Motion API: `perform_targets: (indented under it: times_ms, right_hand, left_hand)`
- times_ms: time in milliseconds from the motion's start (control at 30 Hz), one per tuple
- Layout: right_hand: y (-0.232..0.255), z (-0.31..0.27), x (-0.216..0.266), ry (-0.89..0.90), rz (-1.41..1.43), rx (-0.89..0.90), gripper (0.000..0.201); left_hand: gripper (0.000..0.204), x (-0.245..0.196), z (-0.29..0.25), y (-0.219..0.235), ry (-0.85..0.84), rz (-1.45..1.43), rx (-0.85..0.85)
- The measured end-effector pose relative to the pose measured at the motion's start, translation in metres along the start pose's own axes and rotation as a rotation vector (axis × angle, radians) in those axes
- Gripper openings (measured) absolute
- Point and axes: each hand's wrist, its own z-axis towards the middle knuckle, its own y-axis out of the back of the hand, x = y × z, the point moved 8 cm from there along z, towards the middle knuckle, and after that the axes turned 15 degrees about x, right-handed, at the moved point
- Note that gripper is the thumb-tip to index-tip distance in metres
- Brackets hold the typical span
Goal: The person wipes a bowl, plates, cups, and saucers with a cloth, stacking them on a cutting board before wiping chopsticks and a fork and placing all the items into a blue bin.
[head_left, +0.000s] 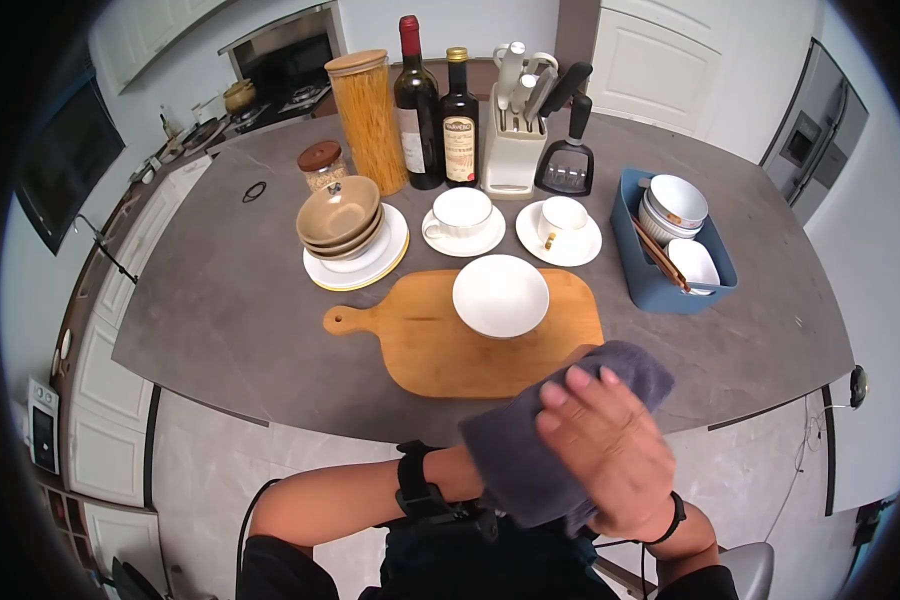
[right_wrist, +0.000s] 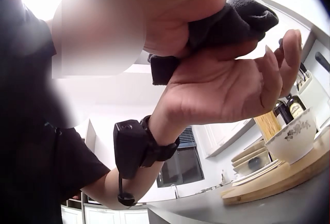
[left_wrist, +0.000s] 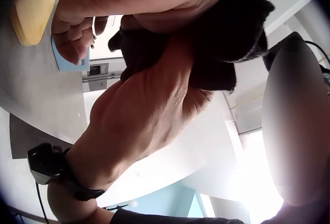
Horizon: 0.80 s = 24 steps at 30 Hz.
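Note:
A dark grey towel (head_left: 520, 455) drapes over my left hand in front of the cutting board's near edge. In the head view the towel hides nearly all of that hand. From the right wrist view, my left hand (right_wrist: 227, 85) shows palm up under the towel, its fingers loosely bent and holding nothing. My right hand (head_left: 610, 440) lies across the top and grips the towel against the left hand, thumb and fingers on either side of it. Beyond them, a white bowl (head_left: 500, 295) sits upright on the wooden cutting board (head_left: 425, 345).
Stacked brown bowls (head_left: 338, 210) on plates (head_left: 395, 250) stand left. Two white cups on saucers (head_left: 460, 235) are behind the board. A blue bin (head_left: 660, 295) with bowls and chopsticks is right. Bottles (head_left: 417, 120), a pasta jar (head_left: 370, 130) and a knife block (head_left: 510, 165) line the back.

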Motion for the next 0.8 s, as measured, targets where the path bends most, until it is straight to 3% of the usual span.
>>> perform_targets:
  times_ms: [167, 233, 267, 300, 367, 400, 467, 500, 567, 700, 800]
  right_hand:
    - [-0.016, -0.007, 0.024, 0.158, -0.019, 0.043, 0.023]
    - [-0.017, -0.01, 0.024, 0.242, 0.175, 0.072, 0.026]
    - [-0.013, -0.008, 0.018, 0.225, 0.385, 0.164, 0.028]
    - [-0.005, -0.016, 0.013, 0.228, 0.389, 0.165, 0.028]
    - [-0.015, -0.035, -0.016, -0.054, 0.897, 0.257, 0.035]
    - [-0.026, -0.054, -0.037, -0.39, 1.172, -0.005, 0.041]
    - [-0.026, -0.077, -0.058, -0.692, 1.369, -0.205, 0.043]
    - [-0.022, -0.067, -0.062, -0.624, 1.45, -0.379, 0.043]
    - [-0.008, -0.052, -0.051, -0.728, 1.357, -0.233, 0.045]
    - [-0.004, -0.022, -0.017, -0.387, 1.415, 0.058, 0.046]
    - [-0.013, -0.013, -0.006, -0.276, 1.453, 0.154, 0.047]
  left_hand:
    - [0.052, -0.001, 0.005, 0.004, -0.037, -0.053, 0.009]
    - [0.054, -0.01, 0.006, 0.01, -0.094, -0.003, -0.059]
    - [0.055, -0.019, 0.005, 0.015, -0.133, 0.062, -0.138]
    - [0.054, -0.054, -0.011, -0.008, -0.279, 0.537, -0.258]
    - [0.049, -0.059, -0.012, -0.008, -0.234, 0.4, -0.359]
    - [0.048, -0.068, -0.019, -0.014, -0.264, 0.462, -0.378]
    - [0.046, -0.079, -0.031, -0.029, -0.352, 0.641, -0.385]
    - [0.046, -0.076, -0.033, -0.034, -0.347, 0.635, -0.38]
    - [0.045, -0.08, -0.038, -0.047, -0.391, 0.709, -0.358]
    - [0.044, -0.076, -0.048, -0.06, -0.391, 0.797, -0.367]
    - [0.044, -0.072, -0.052, -0.065, -0.367, 0.818, -0.379]
